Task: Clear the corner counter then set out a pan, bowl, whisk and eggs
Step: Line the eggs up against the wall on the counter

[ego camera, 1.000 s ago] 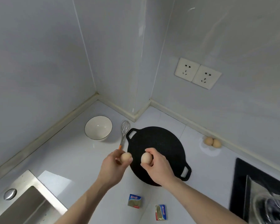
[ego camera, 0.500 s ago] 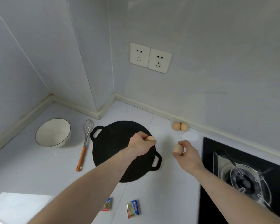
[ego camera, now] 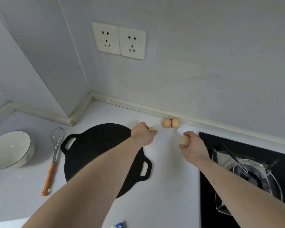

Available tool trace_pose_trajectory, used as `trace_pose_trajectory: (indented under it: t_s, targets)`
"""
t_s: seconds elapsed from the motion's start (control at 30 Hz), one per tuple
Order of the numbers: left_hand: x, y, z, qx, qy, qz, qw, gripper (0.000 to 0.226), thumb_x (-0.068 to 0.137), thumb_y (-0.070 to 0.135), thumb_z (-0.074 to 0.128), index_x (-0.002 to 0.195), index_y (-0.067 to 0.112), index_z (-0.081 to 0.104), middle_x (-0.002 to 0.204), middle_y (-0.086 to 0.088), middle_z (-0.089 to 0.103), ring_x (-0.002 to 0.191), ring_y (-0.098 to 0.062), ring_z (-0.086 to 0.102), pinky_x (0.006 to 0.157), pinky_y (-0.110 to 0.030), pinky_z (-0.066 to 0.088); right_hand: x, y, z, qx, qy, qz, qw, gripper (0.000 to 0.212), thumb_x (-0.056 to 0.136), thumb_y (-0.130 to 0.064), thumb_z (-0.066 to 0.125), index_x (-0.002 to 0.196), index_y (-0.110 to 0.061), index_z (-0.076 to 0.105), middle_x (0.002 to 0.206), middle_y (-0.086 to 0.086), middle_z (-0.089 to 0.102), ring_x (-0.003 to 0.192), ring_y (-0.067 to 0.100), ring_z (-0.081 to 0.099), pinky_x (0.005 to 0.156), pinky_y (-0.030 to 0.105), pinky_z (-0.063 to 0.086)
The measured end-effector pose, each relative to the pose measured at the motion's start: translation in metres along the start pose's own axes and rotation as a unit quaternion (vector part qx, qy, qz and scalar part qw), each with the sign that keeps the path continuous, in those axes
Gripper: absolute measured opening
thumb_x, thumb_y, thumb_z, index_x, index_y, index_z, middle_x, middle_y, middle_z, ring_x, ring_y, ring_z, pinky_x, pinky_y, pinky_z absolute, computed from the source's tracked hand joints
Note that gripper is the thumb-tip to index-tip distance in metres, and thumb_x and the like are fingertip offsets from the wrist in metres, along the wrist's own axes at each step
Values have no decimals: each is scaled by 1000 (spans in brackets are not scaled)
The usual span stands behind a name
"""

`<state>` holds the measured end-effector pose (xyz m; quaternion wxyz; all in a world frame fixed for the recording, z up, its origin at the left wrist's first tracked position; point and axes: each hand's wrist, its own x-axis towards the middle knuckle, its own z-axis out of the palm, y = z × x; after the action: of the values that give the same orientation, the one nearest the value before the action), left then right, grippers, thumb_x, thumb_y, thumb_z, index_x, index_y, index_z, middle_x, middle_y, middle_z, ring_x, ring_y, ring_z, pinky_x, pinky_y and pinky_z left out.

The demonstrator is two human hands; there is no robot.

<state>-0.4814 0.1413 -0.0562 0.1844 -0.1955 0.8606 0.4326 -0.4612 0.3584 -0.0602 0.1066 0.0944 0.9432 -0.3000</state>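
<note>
A flat black pan (ego camera: 97,150) with two handles lies on the white counter. Left of it lie a whisk (ego camera: 53,155) with an orange handle and a white bowl (ego camera: 8,150). Two brown eggs (ego camera: 171,123) rest side by side against the back wall. My left hand (ego camera: 142,134) grips an egg (ego camera: 151,129) just right of the pan's far edge. My right hand (ego camera: 192,143) holds another egg (ego camera: 184,140) in front of the two resting eggs, next to the hob.
A black gas hob (ego camera: 247,155) with a metal burner ring and foil tray fills the right side. A double wall socket (ego camera: 120,40) sits above the counter. A small blue packet (ego camera: 119,225) peeks in at the bottom edge.
Both hands have carried their eggs from over the pan to the right and farther back, close to the two eggs at the wall. The view has swung right.
</note>
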Motion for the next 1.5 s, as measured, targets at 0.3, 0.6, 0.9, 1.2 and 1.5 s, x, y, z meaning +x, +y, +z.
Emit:
trace_pose_trajectory:
  t_s: [0.3,0.6,0.9,1.2,1.5]
  targets:
    - [37,19,25,-39,14,-40,998,45,87,40,61,117,6,68,113,-13,73,97,-25,73,75,-32,56,40,8,9,-33,17,-12,999,50,91,-16,63,138,-23,50,133,2,48,111,25,57,85,31,47]
    - [55,31,38,-76,45,-50,995,35,94,36,62,116,8,64,121,-11,65,95,-27,67,70,-29,46,64,11,6,13,29,-20,999,51,94,-12,57,143,-23,50,136,3,45,104,25,57,95,34,49]
    - [53,37,40,-113,38,-42,992,30,97,25,56,124,15,60,118,-6,67,104,-25,67,78,-31,48,79,7,3,45,83,-27,995,25,91,-13,61,116,-20,59,118,0,55,97,21,55,83,32,46]
    - [48,45,39,-155,42,-37,986,32,96,19,55,129,17,57,124,-3,65,107,-24,66,83,-31,49,86,8,0,53,87,-15,995,30,91,-12,63,120,-17,58,124,3,57,105,20,54,89,32,46]
    - [38,45,35,-141,34,-25,989,46,100,15,50,147,16,46,144,-3,54,125,-25,55,91,-27,41,79,10,-4,53,80,-11,995,38,91,-10,63,127,-15,56,128,5,55,101,18,54,89,30,46]
